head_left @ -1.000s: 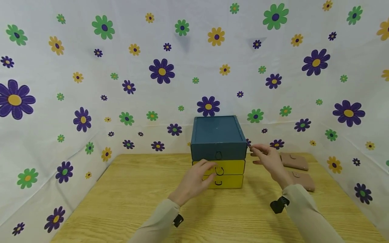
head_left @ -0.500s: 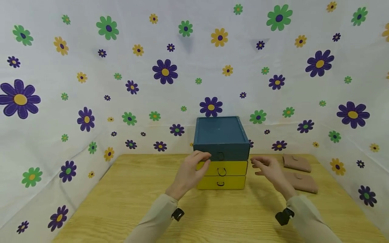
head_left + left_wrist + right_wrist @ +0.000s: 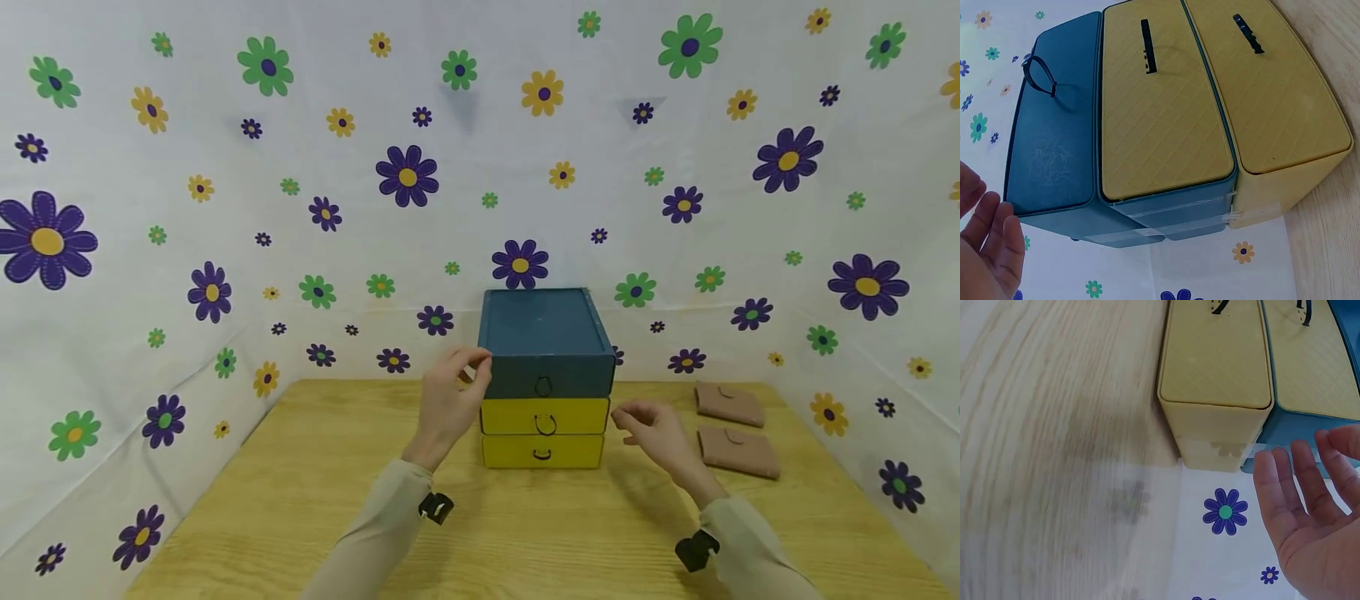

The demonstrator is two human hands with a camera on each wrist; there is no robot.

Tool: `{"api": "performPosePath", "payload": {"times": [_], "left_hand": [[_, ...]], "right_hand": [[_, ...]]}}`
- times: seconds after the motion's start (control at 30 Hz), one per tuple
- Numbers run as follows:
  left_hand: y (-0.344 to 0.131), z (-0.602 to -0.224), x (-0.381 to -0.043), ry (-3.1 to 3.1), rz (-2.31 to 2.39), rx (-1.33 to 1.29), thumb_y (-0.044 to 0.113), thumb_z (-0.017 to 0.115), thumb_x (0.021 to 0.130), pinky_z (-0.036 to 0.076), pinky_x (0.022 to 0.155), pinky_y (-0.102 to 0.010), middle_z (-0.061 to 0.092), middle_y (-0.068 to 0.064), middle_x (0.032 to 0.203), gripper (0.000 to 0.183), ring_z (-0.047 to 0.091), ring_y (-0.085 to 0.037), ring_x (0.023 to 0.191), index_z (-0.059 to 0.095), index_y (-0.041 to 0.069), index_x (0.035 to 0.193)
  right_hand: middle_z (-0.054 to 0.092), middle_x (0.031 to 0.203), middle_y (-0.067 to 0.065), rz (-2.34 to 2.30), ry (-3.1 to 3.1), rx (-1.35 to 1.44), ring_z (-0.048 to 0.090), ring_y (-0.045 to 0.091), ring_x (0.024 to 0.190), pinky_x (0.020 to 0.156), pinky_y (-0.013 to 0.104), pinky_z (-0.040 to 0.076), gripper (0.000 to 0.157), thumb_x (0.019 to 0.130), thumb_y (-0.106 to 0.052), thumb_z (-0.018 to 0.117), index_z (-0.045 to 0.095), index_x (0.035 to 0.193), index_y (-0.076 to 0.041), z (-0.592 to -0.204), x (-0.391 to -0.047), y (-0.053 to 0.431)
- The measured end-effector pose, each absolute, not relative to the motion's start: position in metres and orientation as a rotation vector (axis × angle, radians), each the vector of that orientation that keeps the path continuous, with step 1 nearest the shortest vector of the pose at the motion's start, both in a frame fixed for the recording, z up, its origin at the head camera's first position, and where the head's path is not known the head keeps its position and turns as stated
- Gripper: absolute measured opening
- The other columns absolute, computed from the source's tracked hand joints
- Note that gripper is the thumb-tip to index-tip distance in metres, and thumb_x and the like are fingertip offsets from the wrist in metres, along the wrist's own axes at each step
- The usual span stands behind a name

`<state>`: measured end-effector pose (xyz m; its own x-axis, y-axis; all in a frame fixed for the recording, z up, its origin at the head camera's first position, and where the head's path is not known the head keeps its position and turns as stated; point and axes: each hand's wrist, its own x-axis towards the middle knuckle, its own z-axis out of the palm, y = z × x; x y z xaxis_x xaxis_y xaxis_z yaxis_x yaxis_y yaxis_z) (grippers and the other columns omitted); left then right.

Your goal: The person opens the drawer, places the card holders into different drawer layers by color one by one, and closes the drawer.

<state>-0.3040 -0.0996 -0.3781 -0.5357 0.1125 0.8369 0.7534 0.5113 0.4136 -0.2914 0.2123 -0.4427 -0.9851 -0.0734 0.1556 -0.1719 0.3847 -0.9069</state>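
Note:
A stacked drawer unit (image 3: 543, 400) stands on the table, with a blue drawer (image 3: 577, 379) on top and two yellow drawers (image 3: 510, 451) below. All three fronts sit in line and carry dark loop handles. My left hand (image 3: 446, 404) is at the blue drawer's upper left front corner, and its fingertips (image 3: 1004, 215) are right at that edge in the left wrist view. Beside the right side of the yellow drawers is my right hand (image 3: 658, 437), its fingers (image 3: 1310, 481) loosely bent with nothing in them.
Two tan wallets (image 3: 727, 404) with snap tabs lie on the wooden table (image 3: 360, 492), right of the drawer unit. Clear tape (image 3: 1147, 231) runs along the unit's side. A white flower-print cloth (image 3: 450, 225) hangs behind and at both sides.
My left hand has moved up and left, from before the yellow drawer's handle to the blue drawer's corner. My right hand has dropped from beside the blue drawer to beside the yellow ones.

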Motion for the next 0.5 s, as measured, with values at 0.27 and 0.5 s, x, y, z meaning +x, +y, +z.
{"api": "performPosePath", "payload": {"times": [0.27,0.5], "left_hand": [[-0.098,-0.373,-0.314,-1.953,-1.034,-0.615,0.010,0.068,0.091,0.054,0.070,-0.035,0.065,-0.009,0.098,0.012,0.058,-0.023,0.089,0.073,0.003,0.100],[-0.103,-0.370,-0.326,-2.065,-1.106,-0.622,0.014,0.068,0.092,0.056,0.084,-0.039,0.063,-0.013,0.117,0.022,0.060,-0.028,0.105,0.072,0.003,0.110]], "right_hand": [[0.069,0.100,0.013,1.539,-2.663,0.322,0.065,0.031,0.092,0.075,0.034,0.059,0.018,0.097,-0.016,0.060,0.071,0.102,-0.002,-0.448,-0.284,0.212],[0.071,0.100,0.013,1.462,-2.730,0.516,0.066,0.030,0.089,0.071,0.036,0.059,0.024,0.096,-0.022,0.064,0.072,0.105,-0.001,-0.453,-0.281,0.205]]}}
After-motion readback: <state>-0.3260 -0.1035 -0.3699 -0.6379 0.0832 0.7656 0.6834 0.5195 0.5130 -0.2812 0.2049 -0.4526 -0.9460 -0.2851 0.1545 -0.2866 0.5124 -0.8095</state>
